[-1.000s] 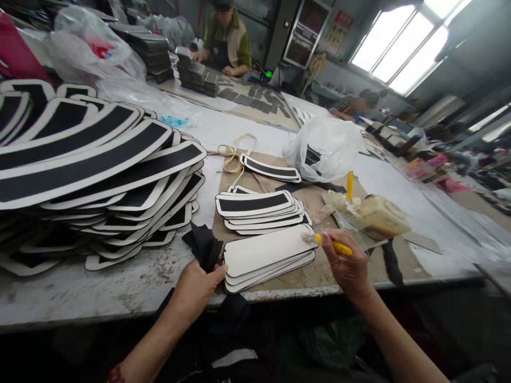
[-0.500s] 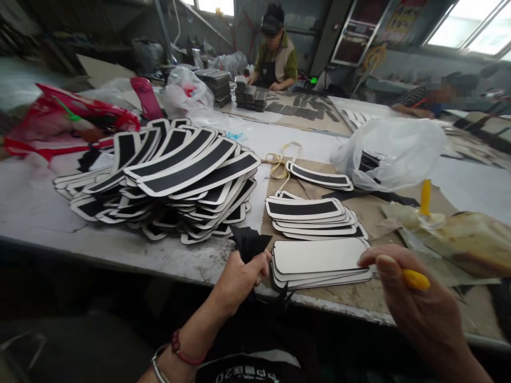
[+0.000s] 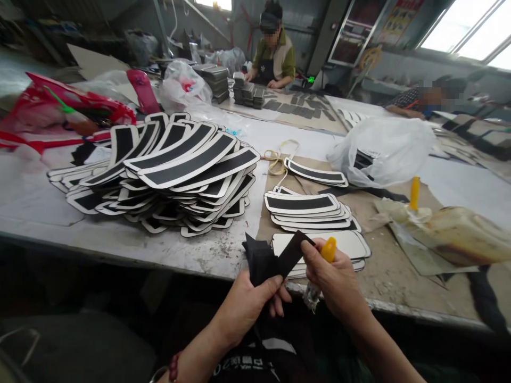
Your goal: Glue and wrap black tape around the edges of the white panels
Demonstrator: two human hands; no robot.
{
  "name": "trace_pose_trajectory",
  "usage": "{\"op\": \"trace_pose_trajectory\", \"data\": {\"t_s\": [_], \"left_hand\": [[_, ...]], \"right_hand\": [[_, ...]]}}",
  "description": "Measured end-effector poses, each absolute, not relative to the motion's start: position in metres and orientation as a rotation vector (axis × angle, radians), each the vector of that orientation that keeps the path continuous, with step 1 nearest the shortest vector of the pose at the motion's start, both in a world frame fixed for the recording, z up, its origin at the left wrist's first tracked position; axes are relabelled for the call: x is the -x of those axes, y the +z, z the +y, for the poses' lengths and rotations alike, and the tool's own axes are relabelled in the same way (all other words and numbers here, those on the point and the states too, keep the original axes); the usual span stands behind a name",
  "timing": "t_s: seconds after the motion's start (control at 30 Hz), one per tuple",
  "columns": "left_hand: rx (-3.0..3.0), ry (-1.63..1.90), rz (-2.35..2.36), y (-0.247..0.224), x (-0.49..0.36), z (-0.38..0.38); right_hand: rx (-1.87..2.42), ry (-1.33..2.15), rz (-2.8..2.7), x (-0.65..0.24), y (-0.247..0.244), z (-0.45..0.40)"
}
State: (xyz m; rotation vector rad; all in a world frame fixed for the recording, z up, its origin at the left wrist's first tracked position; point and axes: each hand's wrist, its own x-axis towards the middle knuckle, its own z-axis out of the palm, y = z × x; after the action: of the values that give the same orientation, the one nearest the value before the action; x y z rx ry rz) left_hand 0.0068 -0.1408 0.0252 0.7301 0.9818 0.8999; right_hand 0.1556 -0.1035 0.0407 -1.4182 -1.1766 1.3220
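Note:
My left hand grips a bunch of black strips at the table's front edge. My right hand pinches the upper end of one black strip and also holds a yellow-handled brush, its bristles pointing down. Behind the hands lies a stack of white curved-corner pieces, partly hidden by them. Farther back is a stack of white pieces with black centres, and beyond it a smaller stack. To the left rises a large heap of similar black-and-white pieces.
A clear plastic bag and a yellowish container with an upright yellow handle beside it are on the right. A red bag lies at the left. Across the table, a person works near grey stacks; another person is far right.
My right hand has moved left from the white stack to my left hand and taken hold of one black strip's end. The brush's bristles now show. The view has shifted slightly.

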Motion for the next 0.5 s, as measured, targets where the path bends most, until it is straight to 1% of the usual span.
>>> {"op": "trace_pose_trajectory", "data": {"t_s": [0.17, 0.27, 0.37, 0.5], "left_hand": [[-0.759, 0.898, 1.022, 0.011, -0.023, -0.148], [-0.752, 0.843, 1.018, 0.003, -0.031, -0.153], [-0.766, 0.743, 1.018, -0.004, -0.031, -0.16], [-0.756, 0.659, 1.057, -0.011, -0.014, -0.166]], "right_hand": [[1.452, 1.489, -1.089, -0.162, 0.022, -0.127], [1.444, 1.43, -1.015, -0.166, 0.013, -0.134], [1.376, 1.38, -0.884, -0.175, 0.02, -0.127], [1.28, 1.492, -0.847, -0.202, 0.044, -0.103]]}}
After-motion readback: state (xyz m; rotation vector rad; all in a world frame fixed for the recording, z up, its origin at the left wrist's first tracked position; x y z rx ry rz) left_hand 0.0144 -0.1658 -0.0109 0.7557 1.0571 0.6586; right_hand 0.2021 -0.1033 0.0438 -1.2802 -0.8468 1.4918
